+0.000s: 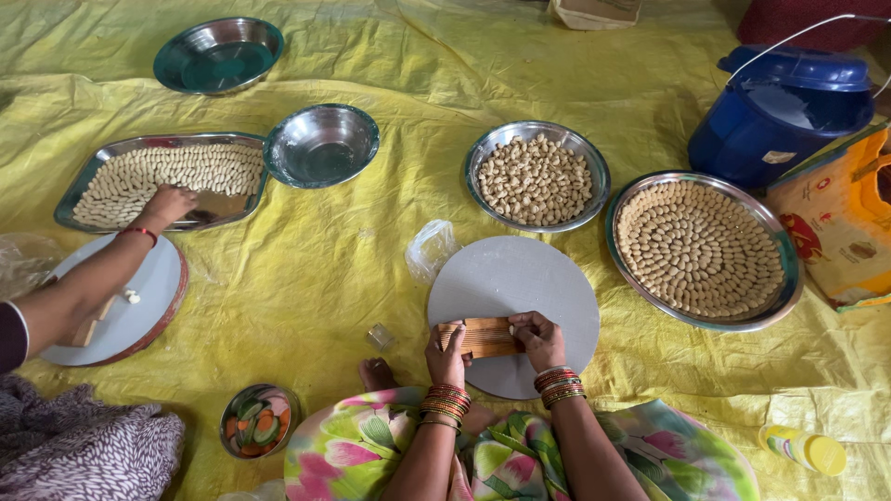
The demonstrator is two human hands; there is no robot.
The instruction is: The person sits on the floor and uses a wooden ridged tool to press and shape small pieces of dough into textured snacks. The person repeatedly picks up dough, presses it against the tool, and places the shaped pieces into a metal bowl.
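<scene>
My left hand [445, 354] and my right hand [540, 338] both rest on a small ridged wooden board [483, 337], one at each end. The board lies on a round grey disc [520, 278] on the yellow sheet in front of my knees. Whether a piece of dough is under my fingers cannot be seen. Just beyond the disc stands a round steel bowl [536, 176] of small dough pieces. To the right a large round steel tray [701, 249] holds shaped pieces laid in rings.
Another person's hand [167, 204] reaches into a rectangular steel tray [158, 181] of shaped pieces at left, above a second round disc [130, 301]. Two empty steel bowls [321, 145], a blue lidded bucket [780, 111], a small salad bowl [258, 420] and a yellow-capped bottle [806, 450] lie around.
</scene>
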